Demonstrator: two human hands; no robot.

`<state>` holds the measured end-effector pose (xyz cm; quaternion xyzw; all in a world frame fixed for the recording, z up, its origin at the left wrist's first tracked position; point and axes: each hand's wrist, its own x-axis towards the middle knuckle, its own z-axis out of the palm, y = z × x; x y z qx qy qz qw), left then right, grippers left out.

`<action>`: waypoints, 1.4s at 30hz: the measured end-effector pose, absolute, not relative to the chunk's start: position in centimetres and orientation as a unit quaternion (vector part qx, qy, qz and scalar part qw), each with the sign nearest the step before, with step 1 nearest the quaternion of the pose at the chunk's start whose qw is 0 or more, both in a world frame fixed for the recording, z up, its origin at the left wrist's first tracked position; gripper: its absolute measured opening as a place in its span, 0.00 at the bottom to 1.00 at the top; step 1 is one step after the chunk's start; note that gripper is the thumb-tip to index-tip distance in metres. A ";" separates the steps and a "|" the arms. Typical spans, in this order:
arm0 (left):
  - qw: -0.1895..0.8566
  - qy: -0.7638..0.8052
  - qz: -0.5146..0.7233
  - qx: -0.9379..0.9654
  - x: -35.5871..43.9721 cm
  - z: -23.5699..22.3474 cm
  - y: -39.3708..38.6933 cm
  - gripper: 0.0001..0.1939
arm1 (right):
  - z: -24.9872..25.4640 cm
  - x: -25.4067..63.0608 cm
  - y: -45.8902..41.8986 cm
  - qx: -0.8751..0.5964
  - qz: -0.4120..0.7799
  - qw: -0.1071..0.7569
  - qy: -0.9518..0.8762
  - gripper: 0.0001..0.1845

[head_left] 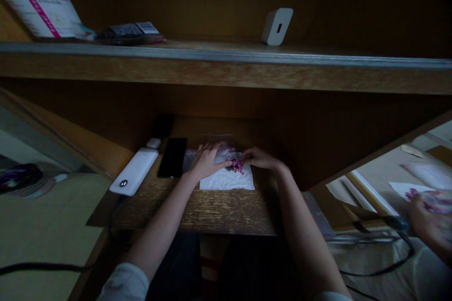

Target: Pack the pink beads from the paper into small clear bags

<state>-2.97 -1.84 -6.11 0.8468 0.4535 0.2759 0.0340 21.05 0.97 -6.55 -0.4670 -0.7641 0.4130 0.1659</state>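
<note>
My left hand (206,160) rests on a small clear plastic bag (223,154), its fingers curled round the bag's edge. My right hand (257,156) pinches near a cluster of small pink beads (237,165) that lies between both hands. The beads sit on a white sheet of paper (228,179) spread on the dark wooden desk (212,209). What the right fingertips hold is too small to make out.
A black phone (173,157) and a white power bank (134,170) lie left of the paper, with a small white case (153,143) behind. A shelf (226,63) overhead carries a booklet (40,0) and a white cube (277,26). Another person's hand (429,223) works at far right.
</note>
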 end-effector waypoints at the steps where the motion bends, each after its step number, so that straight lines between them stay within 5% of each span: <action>1: 0.034 0.455 0.276 0.846 -3.0 -6.1 -1.8 0.34 | -6.3 21.0 0.9 -0.469 0.409 0.176 -0.762 0.07; 11: 0.033 0.451 0.278 0.848 -2.8 -6.0 -2.0 0.34 | -3.6 18.1 -0.8 -0.430 0.407 0.369 -0.716 0.11; 20: 0.035 0.450 0.278 0.848 -2.9 -5.8 -2.0 0.34 | -3.3 17.8 -1.0 -0.445 0.398 0.370 -0.712 0.13; 30: 0.045 0.452 0.274 0.848 -3.0 -5.8 -2.0 0.33 | -5.1 21.5 0.2 -0.449 0.437 0.185 -0.757 0.10; 42: 0.044 0.452 0.274 0.848 -3.1 -5.9 -1.9 0.33 | -6.0 21.5 0.5 -0.445 0.474 0.155 -0.744 0.09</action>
